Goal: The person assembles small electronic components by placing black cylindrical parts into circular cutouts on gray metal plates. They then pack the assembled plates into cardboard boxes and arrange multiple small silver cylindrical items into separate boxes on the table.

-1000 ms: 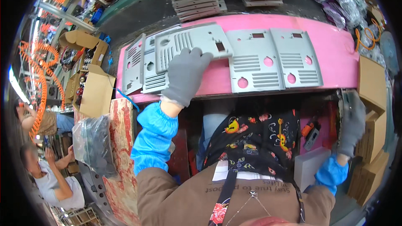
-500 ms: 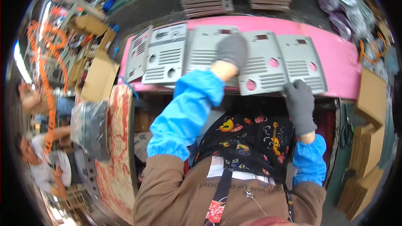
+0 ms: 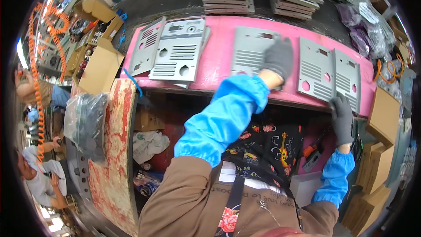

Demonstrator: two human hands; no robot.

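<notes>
On the pink tabletop (image 3: 219, 44), the middle grey panel (image 3: 246, 52) now lies farther from the left-hand panels (image 3: 179, 52). Left hand (image 3: 279, 59) covers it; right hand (image 3: 342, 120) meets right-hand panels (image 3: 315, 70); neither grip can be told.

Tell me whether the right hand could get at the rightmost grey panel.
Probably yes: the right hand is at the near edge of the rightmost grey panel, whose face looks mostly uncovered.
</notes>
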